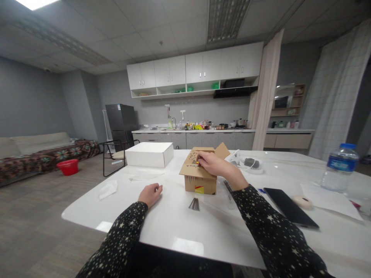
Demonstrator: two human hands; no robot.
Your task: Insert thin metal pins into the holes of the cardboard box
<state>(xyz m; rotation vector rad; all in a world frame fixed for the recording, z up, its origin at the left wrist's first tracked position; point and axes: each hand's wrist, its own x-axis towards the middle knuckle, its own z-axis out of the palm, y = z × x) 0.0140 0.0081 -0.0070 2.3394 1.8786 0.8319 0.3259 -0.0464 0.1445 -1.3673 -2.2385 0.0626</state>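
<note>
My right hand (211,163) is over a brown cardboard box (189,184), its fingers pinched together at the top flap. A small yellow bit shows at the fingertips; what they hold is too small to make out. The flap has many small dark spots and holes, and thin metal shafts hang below its front edge. In front of the box lie several long screws or nails (194,204), side by side on the white table (171,227). To the left, my left hand (150,194) rests on the tabletop with curled fingers and nothing visible in them.
A white box (149,154) stands behind my left hand. Tissue (108,190) lies at the left. On the right are a clear plastic tray (226,195), a black tablet (290,207), a round beige object (302,202), paper, a water bottle (339,170) and a white-grey device (251,164).
</note>
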